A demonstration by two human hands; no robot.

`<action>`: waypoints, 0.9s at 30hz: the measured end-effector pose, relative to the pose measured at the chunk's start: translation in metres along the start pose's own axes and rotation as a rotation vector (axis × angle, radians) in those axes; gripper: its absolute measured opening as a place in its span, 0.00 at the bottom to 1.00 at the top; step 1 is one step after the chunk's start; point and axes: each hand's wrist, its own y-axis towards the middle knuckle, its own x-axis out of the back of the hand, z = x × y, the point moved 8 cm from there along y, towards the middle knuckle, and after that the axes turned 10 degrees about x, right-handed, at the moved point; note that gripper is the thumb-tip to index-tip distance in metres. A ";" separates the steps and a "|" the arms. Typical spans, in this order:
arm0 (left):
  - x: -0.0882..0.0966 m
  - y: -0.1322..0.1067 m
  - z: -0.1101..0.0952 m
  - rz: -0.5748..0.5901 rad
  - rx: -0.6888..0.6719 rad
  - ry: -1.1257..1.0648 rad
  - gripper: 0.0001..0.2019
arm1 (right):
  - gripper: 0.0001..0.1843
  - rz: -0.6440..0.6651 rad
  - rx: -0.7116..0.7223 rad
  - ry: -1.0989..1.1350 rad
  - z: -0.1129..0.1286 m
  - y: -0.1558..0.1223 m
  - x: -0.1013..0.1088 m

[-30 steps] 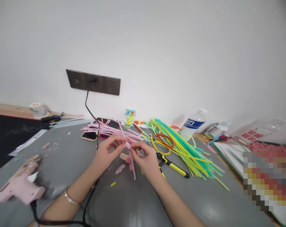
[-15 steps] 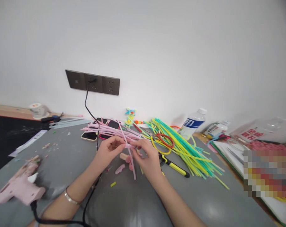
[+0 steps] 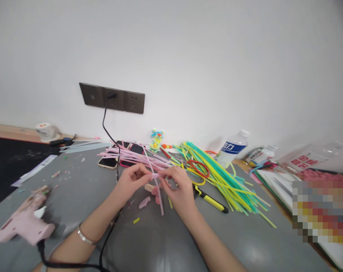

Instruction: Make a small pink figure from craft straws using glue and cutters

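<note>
A pink pipe cleaner [image 3: 160,202] is held above the middle of the counter [image 3: 230,241], slanting down toward its front, with a short pink piece [image 3: 155,175] lying across it. The left hand [image 3: 132,182] has thumb and index pinched at one end of that piece; the right hand [image 3: 179,185] is pinched on the other end. Small pink scraps and a yellow snippet [image 3: 136,220] lie just below.

Behind the hands are pink pipe cleaners [image 3: 132,154] and a cream-edged phone [image 3: 108,163]. To the right lie red-and-yellow-handled scissors [image 3: 207,170], yellow-black pliers [image 3: 211,201] and a bundle of green and yellow pipe cleaners [image 3: 230,185].

Near the far edge, a bottle [image 3: 230,148] has a blue label whose white characters end in "力". Red characters on a clear package [image 3: 303,162] are too blurred to read.

A pink glue gun [image 3: 25,226] occupies the left front. Open grey surface extends between it and the left forearm, and along the front right. The far edge meets the wall [image 3: 188,68]; the right edge borders a wooden strip.
</note>
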 end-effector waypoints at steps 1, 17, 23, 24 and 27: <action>0.000 0.000 0.001 0.004 0.007 -0.003 0.11 | 0.05 -0.003 0.002 -0.004 0.000 0.000 0.000; -0.001 0.002 0.014 0.069 0.052 -0.123 0.10 | 0.05 -0.012 -0.002 -0.017 0.000 -0.002 0.003; -0.001 0.002 0.015 0.071 0.062 -0.158 0.11 | 0.04 -0.008 -0.027 -0.012 -0.003 -0.001 0.002; -0.001 0.003 0.015 0.066 0.060 -0.160 0.10 | 0.04 -0.010 -0.035 -0.008 -0.004 -0.002 0.003; 0.000 0.003 0.015 0.057 0.056 -0.161 0.10 | 0.04 -0.027 -0.072 0.026 -0.008 -0.003 0.003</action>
